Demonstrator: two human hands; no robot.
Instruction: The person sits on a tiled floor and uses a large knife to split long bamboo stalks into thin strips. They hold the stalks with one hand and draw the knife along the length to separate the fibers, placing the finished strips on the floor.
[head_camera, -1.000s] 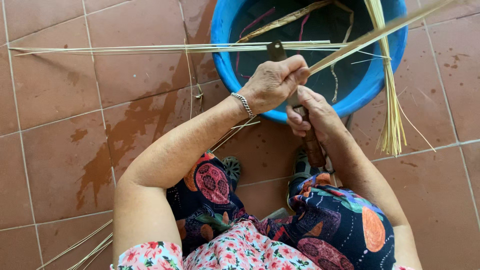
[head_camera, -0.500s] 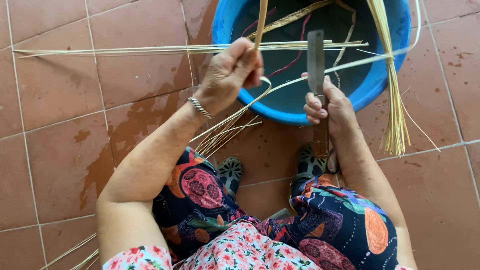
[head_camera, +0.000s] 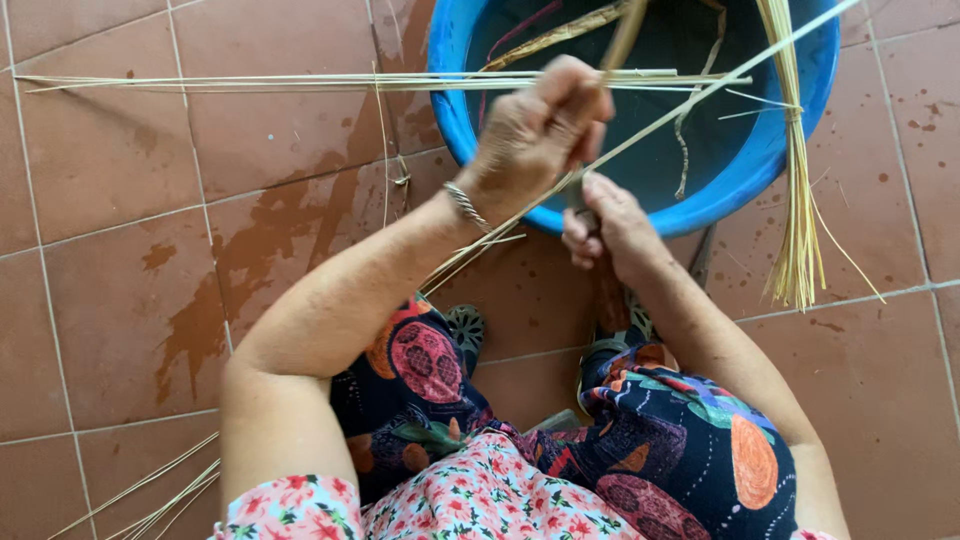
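Dropped behind the left hand (head_camera: 535, 130) gripping a strip (head_camera: 625, 35), the right hand (head_camera: 600, 225) clasps a knife handle (head_camera: 578, 195) at the tub rim (head_camera: 640, 215).

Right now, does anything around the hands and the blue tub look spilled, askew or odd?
Yes: dark wet patches stain the red floor tiles left of the blue tub, like splashed water. Loose strips lie across the tub's rim onto the floor. The left hand and right hand grip a strip; nothing looks broken.

- left hand (head_camera: 535, 135) fisted around a thin strip (head_camera: 625, 35), upper centre
- right hand (head_camera: 605, 225) clutching a knife handle (head_camera: 578, 195), just below
- blue tub (head_camera: 745, 185) top right
- tied straw bundle (head_camera: 797, 150) over its rim
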